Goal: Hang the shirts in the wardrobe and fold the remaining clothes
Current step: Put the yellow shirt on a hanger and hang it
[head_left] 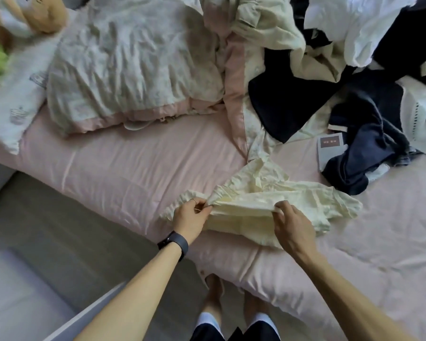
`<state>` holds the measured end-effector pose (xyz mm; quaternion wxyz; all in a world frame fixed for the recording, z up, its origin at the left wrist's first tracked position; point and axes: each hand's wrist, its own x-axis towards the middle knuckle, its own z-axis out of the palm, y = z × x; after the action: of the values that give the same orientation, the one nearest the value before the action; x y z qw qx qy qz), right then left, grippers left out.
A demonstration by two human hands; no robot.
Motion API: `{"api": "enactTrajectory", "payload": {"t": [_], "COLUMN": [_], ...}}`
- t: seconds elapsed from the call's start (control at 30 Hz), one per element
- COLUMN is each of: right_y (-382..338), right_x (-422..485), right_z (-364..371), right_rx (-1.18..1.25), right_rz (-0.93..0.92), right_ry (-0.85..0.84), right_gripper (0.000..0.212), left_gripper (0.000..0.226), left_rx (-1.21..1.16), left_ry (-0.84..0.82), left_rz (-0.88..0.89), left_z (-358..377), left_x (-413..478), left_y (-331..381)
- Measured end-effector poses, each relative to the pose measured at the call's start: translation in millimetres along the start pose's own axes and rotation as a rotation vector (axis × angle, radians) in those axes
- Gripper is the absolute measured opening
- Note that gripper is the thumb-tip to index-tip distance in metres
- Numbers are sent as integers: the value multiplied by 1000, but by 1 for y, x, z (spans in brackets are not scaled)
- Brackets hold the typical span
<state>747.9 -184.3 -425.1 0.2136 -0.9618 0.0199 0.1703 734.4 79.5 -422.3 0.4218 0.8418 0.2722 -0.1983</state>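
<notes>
Left hand: pinching the pale yellow crumpled cotton garment at its gathered edge.
Right hand: gripping that same edge.
Garment: near the front edge of the pink bed sheet.

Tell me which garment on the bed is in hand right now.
The pale yellow garment nearest the person: left hand and right hand both pinch its gathered edge. The navy garment and white garment lie untouched in the pile beyond.
</notes>
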Motion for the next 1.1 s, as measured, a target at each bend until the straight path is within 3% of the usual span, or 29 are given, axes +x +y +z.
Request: {"api": "enactTrajectory", "payload": {"t": [0.1,0.33,0.4,0.5,0.53,0.67,0.77,0.83,0.93,1.1], "right_y": [-36,-125,-143,-166,-178,-235,-279,-300,-314,-331], "right_x": [-12,-17,-21,-24,-24,-18,-16,-14,-6,-9], "right_z": [-68,-218,-257,-303,-321,-361,-374,-376,-374,-376], "right_rx": [182,425,376,249,289,509,578,522,429,441], "right_rz": [-24,-145,-202,-294,-336,-528,-684,-735,-749,-770], "right_ry": [155,323,176,-273,-317,20,-31,-36,69,128], "right_gripper": [11,5,6,5,9,40,63,55,14,22], "left_gripper": [6,11,10,15,17,16,12,12,12,8], "left_rx": [-178,-428,-480,-457,-445,-312,-290,-224,-163,-174], "left_ry": [-50,-56,-34,-5,-2,-39,-53,-51,10,243], "left_rz": [47,256,348,472,521,637,675,688,683,650], "left_z": [-60,-175,-209,-253,-269,-309,-327,-338,-354,-366], "left_x": [-21,-67,-83,-105,-113,-129,-145,-151,-156,-159], "left_y": [42,173,211,256,270,291,300,301,296,276]}}
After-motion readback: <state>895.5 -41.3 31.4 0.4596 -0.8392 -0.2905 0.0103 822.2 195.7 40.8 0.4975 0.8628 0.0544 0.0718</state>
